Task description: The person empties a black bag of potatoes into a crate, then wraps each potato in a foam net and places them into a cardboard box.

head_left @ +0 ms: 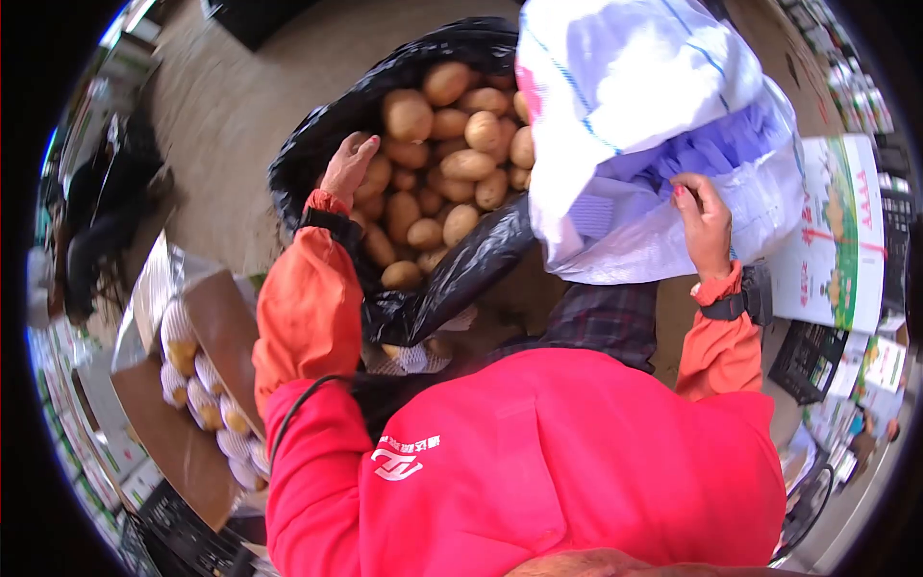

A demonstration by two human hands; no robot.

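Note:
Many brown potatoes (468,165) fill a container lined with a black plastic bag (490,252) in front of me. My left hand (348,169) rests at the left side of the pile, its fingers touching or just over the potatoes; whether it grips one is unclear. To the right stands an open white woven sack (635,82) with blue stripes, holding pale purple-white foam net sleeves (711,154). My right hand (707,223) is at the sack's opening, beside the sleeves, with thumb and fingers closed together; anything between them is too small to name.
At the left, a cardboard box (159,404) holds several potatoes in white foam nets (204,404). A printed white carton (835,231) and a black crate (810,361) stand at the right. A dark-clothed person (106,212) is at the far left.

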